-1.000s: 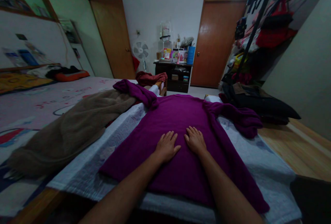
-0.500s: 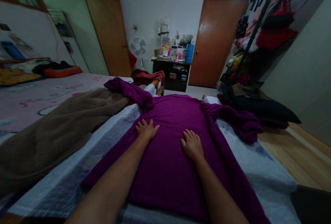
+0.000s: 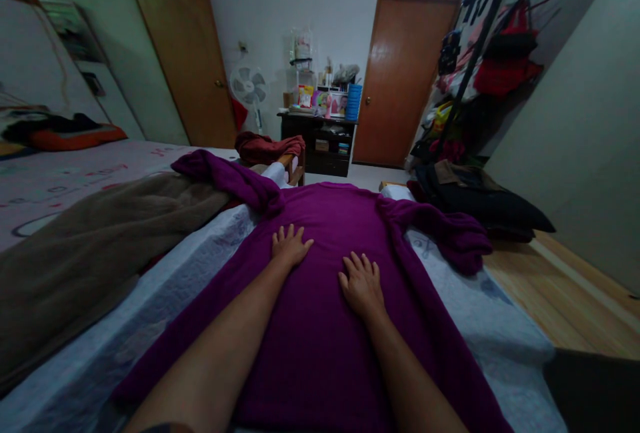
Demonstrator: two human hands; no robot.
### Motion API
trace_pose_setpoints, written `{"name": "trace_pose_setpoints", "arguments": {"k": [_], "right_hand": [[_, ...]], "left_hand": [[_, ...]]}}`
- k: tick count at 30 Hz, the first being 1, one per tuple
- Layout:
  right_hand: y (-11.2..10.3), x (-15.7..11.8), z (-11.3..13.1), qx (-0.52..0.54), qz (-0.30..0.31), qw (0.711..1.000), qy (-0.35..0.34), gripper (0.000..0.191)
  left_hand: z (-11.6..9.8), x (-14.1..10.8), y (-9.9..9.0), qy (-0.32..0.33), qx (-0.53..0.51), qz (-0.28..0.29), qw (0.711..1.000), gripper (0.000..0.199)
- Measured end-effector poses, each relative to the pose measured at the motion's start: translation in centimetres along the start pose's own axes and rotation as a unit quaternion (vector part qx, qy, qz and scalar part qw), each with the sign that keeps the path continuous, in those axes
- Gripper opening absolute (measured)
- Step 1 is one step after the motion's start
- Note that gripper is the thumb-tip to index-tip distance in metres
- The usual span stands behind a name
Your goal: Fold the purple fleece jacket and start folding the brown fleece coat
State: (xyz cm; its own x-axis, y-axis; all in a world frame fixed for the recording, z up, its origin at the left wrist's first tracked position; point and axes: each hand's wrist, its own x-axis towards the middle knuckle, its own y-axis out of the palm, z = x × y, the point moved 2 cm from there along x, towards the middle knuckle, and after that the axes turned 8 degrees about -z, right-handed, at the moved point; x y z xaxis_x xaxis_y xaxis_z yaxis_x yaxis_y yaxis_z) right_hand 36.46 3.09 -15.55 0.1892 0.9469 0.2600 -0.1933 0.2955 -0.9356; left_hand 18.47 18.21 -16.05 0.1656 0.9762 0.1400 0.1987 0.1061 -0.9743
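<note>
A long-sleeved purple garment (image 3: 320, 339) lies spread over the pale patterned mattress (image 3: 495, 326), its neck at the far end. One sleeve stretches out to the left over a brown blanket (image 3: 120, 226); the other sleeve lies bunched at the right. My left hand (image 3: 291, 246) rests flat on the left part of the garment with its fingers spread. Palm down, my right hand (image 3: 363, 284) presses on the cloth right of the middle, a little nearer to me, fingers somewhat apart. Neither hand holds anything.
Left stands a higher bed with a pink printed sheet (image 3: 100, 159). Ahead are a red cloth (image 3: 270, 147) on a wooden frame, a white fan (image 3: 249, 86) and a dark cabinet (image 3: 313, 146) with items. Dark folded cloths (image 3: 485, 196) and hanging bags (image 3: 510, 59) are at the right.
My view has turned slightly right, so the room shifts left. On the garment, my left hand has slid inward and the two hands are closer together; both stay flat.
</note>
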Motion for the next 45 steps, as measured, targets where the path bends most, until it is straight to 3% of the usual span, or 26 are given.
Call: {"name": "trace_pose_setpoints", "arguments": {"k": [3,6,10,13,19,22,28,32,36,39,41,45], "right_hand": [[0.0,0.0,0.1,-0.025,0.0,0.998,0.054,0.054],[0.0,0.0,0.2,-0.03,0.002,0.997,0.065,0.056],[0.1,0.0,0.2,-0.031,0.01,0.998,0.047,0.055],[0.1,-0.1,0.2,-0.026,0.018,0.999,0.023,0.056],[-0.1,0.0,-0.4,-0.03,0.059,0.997,0.041,0.065],[-0.5,0.2,-2.0,-0.046,0.09,0.992,0.07,0.07],[-2.0,1.9,-5.7,-0.097,0.134,0.977,0.133,0.062],[-2.1,4.9,-3.9,-0.082,0.105,0.985,0.109,0.056],[0.2,7.7,0.0,0.025,0.075,0.997,-0.008,0.058],[1.9,9.2,0.6,0.047,0.082,0.995,-0.038,0.054],[2.3,9.9,-0.7,0.027,0.09,0.996,-0.006,0.057],[2.2,10.9,-4.2,-0.04,0.074,0.987,0.135,0.068]], "left_hand": [[1.4,1.6,-0.8,-0.117,0.021,-0.018,0.993,0.071],[0.1,1.7,-1.1,-0.173,0.028,-0.012,0.984,0.065],[-4.3,0.3,0.0,-0.067,-0.006,-0.007,0.998,0.061],[-5.8,-0.7,1.1,-0.043,-0.016,-0.039,0.998,0.062],[-5.1,-0.9,1.6,-0.029,-0.014,-0.068,0.997,0.063],[-5.1,-0.9,1.5,-0.023,-0.012,-0.074,0.997,0.063],[-5.3,-1.1,1.4,-0.024,-0.007,-0.062,0.998,0.064],[-5.4,-1.1,1.2,-0.013,0.003,-0.062,0.998,0.062],[-5.4,-1.1,1.2,-0.002,0.01,-0.068,0.998,0.056],[-5.4,-1.0,1.3,-0.002,0.011,-0.07,0.997,0.054],[-5.4,-1.0,1.3,-0.003,0.012,-0.068,0.998,0.055],[-5.5,-1.0,1.2,-0.007,0.016,-0.059,0.998,0.057]]}}
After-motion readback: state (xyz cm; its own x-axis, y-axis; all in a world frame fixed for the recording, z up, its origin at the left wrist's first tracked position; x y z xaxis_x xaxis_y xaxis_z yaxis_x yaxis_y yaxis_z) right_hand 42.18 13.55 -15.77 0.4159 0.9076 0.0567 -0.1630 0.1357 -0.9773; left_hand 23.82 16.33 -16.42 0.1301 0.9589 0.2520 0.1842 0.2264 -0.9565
